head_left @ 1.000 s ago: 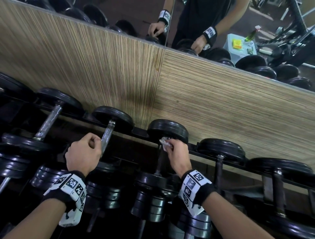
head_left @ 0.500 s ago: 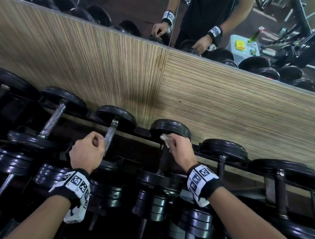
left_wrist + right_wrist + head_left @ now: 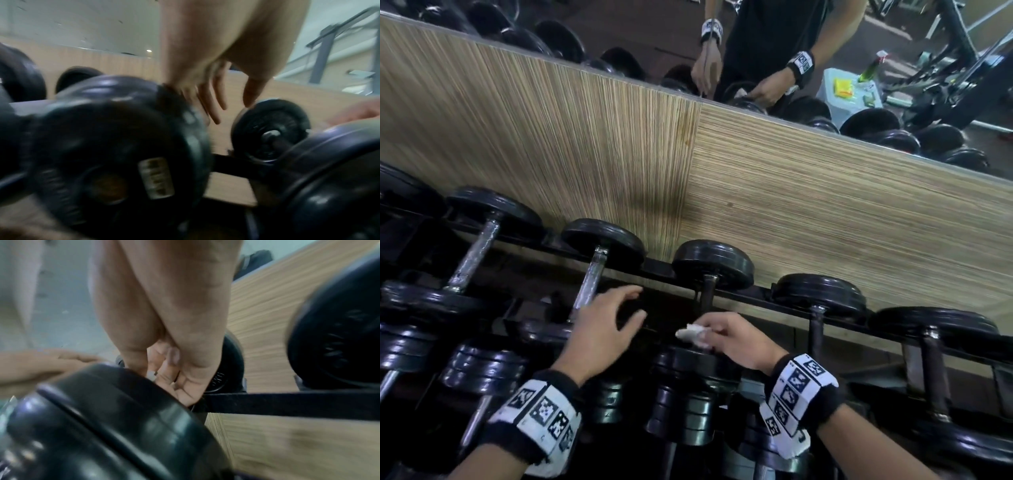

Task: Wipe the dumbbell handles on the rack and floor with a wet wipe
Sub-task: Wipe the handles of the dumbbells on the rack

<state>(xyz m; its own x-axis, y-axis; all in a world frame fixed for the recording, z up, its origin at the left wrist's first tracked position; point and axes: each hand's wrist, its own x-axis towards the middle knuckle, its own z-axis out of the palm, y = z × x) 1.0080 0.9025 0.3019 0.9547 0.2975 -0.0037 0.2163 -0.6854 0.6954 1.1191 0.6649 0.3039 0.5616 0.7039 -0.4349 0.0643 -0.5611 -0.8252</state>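
Head view shows your left hand [image 3: 599, 334] has let go of the chrome handle [image 3: 590, 279], fingers now spread and empty; your right hand [image 3: 736, 341] has slid down the dark handle [image 3: 708, 291], pinching the wet wipe [image 3: 693, 334] near its lower plates; that handle looks done, so shift along.

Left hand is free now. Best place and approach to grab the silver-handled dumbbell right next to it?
Grip the silver-handled dumbbell on the bare handle, mid-span between its plates, coming from above. It lies across the rack with the handle sloping up toward the wall, so only the top is exposed; plates block both ends. The left hand is open just right of it; the right hand pinches the wipe.
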